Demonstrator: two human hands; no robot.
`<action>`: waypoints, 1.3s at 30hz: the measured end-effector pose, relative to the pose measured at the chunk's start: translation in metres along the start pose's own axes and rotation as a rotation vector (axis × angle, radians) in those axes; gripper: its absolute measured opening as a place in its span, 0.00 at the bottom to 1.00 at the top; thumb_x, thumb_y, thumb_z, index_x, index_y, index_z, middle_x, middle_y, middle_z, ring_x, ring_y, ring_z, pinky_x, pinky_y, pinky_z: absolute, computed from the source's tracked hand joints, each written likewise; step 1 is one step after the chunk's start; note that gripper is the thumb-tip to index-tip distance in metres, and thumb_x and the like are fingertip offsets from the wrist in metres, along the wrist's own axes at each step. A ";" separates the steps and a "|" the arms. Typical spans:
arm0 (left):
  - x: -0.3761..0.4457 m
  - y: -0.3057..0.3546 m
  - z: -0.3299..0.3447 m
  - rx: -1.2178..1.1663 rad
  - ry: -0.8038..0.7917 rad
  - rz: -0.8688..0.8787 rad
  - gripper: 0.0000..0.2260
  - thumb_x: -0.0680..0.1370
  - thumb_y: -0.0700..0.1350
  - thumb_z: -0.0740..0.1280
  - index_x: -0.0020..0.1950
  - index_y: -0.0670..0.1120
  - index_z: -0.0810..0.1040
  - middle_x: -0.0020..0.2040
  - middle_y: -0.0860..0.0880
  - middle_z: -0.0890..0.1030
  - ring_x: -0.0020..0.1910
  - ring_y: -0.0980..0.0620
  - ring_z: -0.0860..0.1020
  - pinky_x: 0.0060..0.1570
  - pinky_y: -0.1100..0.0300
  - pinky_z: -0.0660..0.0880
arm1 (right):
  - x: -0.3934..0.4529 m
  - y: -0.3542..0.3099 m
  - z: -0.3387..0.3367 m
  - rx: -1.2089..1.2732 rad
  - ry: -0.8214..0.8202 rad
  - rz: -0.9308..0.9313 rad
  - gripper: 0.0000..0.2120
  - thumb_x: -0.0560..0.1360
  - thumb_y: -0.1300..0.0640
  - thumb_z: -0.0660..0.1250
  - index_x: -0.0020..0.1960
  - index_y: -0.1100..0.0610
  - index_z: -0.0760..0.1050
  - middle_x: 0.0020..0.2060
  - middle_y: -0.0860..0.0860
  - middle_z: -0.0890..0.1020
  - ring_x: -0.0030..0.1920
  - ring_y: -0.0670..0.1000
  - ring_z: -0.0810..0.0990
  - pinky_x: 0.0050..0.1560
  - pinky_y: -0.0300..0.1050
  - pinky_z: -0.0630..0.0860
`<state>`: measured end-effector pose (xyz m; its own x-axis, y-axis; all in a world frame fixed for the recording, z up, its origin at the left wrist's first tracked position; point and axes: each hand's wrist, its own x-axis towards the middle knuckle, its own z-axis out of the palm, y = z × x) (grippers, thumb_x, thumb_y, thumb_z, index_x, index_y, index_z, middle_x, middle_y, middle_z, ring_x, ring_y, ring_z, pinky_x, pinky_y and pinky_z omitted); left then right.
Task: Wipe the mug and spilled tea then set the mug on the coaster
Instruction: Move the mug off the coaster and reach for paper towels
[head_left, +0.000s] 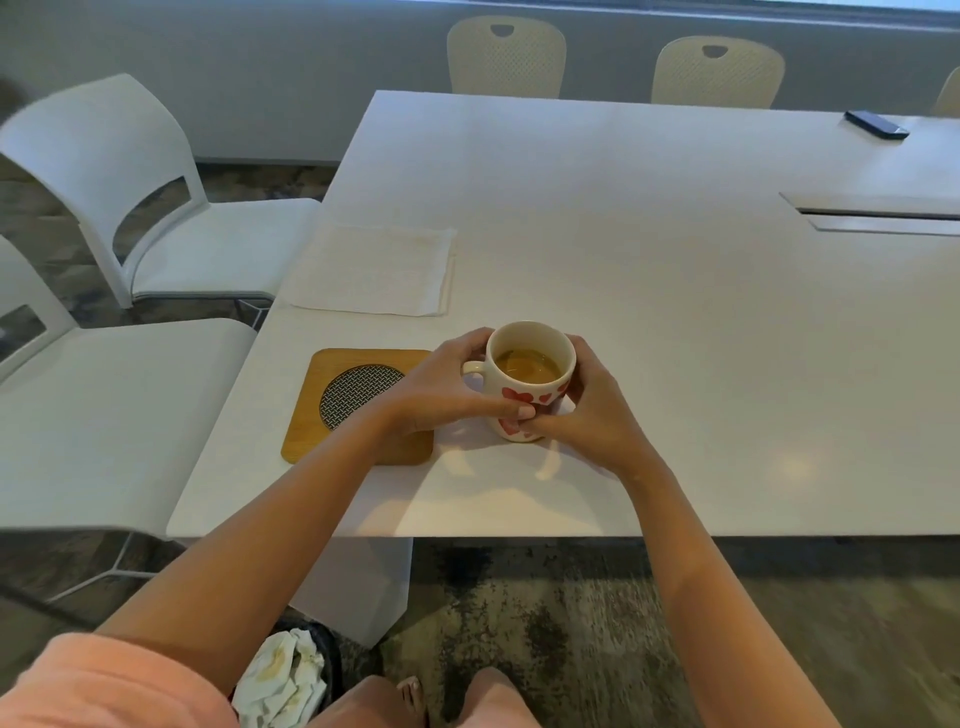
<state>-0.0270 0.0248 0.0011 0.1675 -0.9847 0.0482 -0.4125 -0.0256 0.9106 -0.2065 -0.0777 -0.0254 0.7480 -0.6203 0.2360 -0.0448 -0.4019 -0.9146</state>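
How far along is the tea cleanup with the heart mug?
Wiping looks done: stained crumpled tissues lie in the bin, and no spill shows on the white table. Left hand and right hand hold the white red-hearted mug. Left: setting it on the wooden mesh-centred coaster.

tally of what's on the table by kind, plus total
Mug: 1
Coaster: 1
Napkin stack: 1
Phone: 1
Total: 4 on the table

Both the left hand and right hand hold the mug, which stands beside the coaster.
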 end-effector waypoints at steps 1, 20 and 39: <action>0.000 0.002 0.000 0.010 0.007 0.005 0.32 0.66 0.50 0.82 0.67 0.50 0.75 0.59 0.56 0.81 0.60 0.57 0.78 0.61 0.58 0.76 | 0.001 0.000 0.000 -0.008 0.005 -0.002 0.39 0.64 0.51 0.82 0.69 0.50 0.67 0.61 0.43 0.78 0.62 0.48 0.78 0.58 0.48 0.81; 0.004 0.004 0.003 0.043 0.105 0.046 0.30 0.64 0.49 0.83 0.63 0.49 0.79 0.55 0.55 0.84 0.57 0.58 0.81 0.59 0.59 0.76 | 0.003 -0.004 0.004 -0.031 0.135 -0.085 0.37 0.62 0.48 0.82 0.66 0.53 0.72 0.57 0.44 0.81 0.58 0.49 0.80 0.54 0.40 0.81; 0.041 0.014 0.001 0.043 0.234 0.103 0.30 0.68 0.53 0.80 0.67 0.51 0.76 0.58 0.57 0.82 0.60 0.59 0.79 0.62 0.53 0.76 | 0.046 0.000 -0.033 -0.035 0.221 -0.044 0.37 0.56 0.52 0.85 0.62 0.53 0.75 0.53 0.46 0.83 0.54 0.49 0.82 0.51 0.48 0.83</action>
<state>-0.0269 -0.0163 0.0149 0.3235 -0.9159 0.2378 -0.4747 0.0603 0.8781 -0.1943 -0.1283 -0.0037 0.5868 -0.7325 0.3452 -0.0408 -0.4525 -0.8908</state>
